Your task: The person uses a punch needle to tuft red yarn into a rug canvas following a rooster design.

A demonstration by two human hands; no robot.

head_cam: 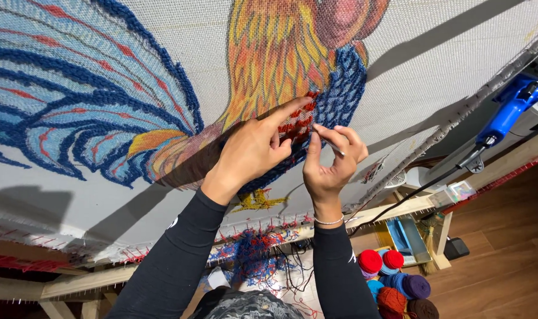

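**Operator A:** Report near field first.

**Operator B:** Closest to the head camera I see two black sleeves (180, 260) running up to the hands. A beaded bracelet (329, 221) sits on the right wrist. Below the forearms, loose red and blue yarn ends (254, 248) hang along the wooden frame rail (80, 282).

**Operator A:** Left hand status?

**Operator B:** My left hand (251, 150) lies flat against the tufting cloth (446, 71). The index finger (292, 108) is extended, its tip pressed on the red tufted patch (297, 124); the other fingers are curled under, beside the patch.

**Operator A:** Right hand?

**Operator B:** My right hand (331, 159) is just beside the left, palm toward the camera. Thumb and fingers are pressed together, pinching a thin dark tool (333, 146); I cannot tell what kind. Its tip meets the cloth at the right edge of the red patch, just below the left fingertip.

**Operator A:** Work surface beyond the fingers?

**Operator B:** The cloth carries a rooster design (281, 53): orange-yellow feathers above the fingertips, a dark blue tufted area (343, 88) directly right of them, blue tail plumes far left.

**Operator A:** Far field?

**Operator B:** Right of the hands, well apart, a blue tufting gun (511, 109) with a black cable. Lower right, on the floor, balls of yarn (393, 277) in red, blue and purple.
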